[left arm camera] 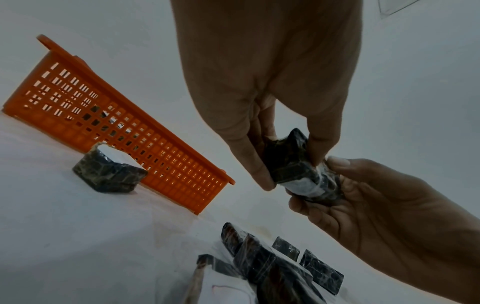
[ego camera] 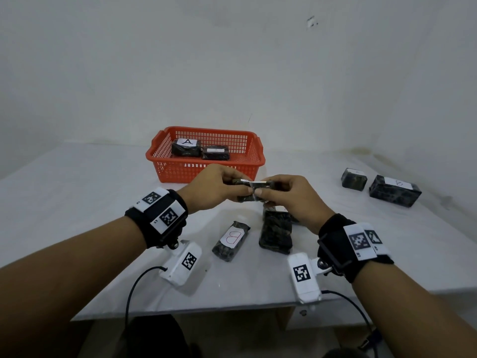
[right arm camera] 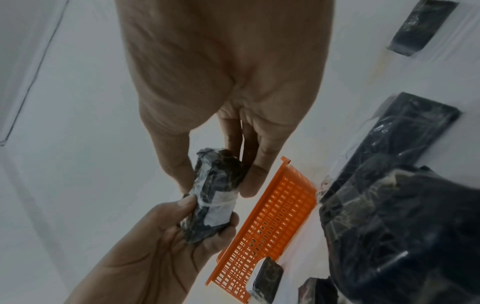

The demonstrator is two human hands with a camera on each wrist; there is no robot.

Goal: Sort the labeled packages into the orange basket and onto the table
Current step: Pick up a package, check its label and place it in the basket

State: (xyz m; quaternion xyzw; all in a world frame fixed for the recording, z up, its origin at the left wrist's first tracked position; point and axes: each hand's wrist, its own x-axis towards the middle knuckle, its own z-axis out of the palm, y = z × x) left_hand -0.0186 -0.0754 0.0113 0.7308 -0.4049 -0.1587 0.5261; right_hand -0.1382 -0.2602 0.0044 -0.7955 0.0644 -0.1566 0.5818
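Both hands hold one small dark wrapped package (ego camera: 251,191) above the table, in front of the orange basket (ego camera: 180,171). My left hand (ego camera: 219,186) pinches its left end and my right hand (ego camera: 286,195) grips its right end. The package (left arm camera: 298,170) carries a white label whose letter I cannot read. Two packages sit inside the basket; the left one (ego camera: 186,147) is marked A. Below the hands lie a package marked B (ego camera: 231,240) and a label-less one (ego camera: 276,232). At the far right stand a small package (ego camera: 354,179) and a larger one marked B (ego camera: 395,190).
The white table (ego camera: 77,202) runs to a wall behind the basket and a wall corner at the right. Its front edge lies just under my wrists, with camera cables hanging below. Another package (left arm camera: 109,171) shows beside the basket in the left wrist view.
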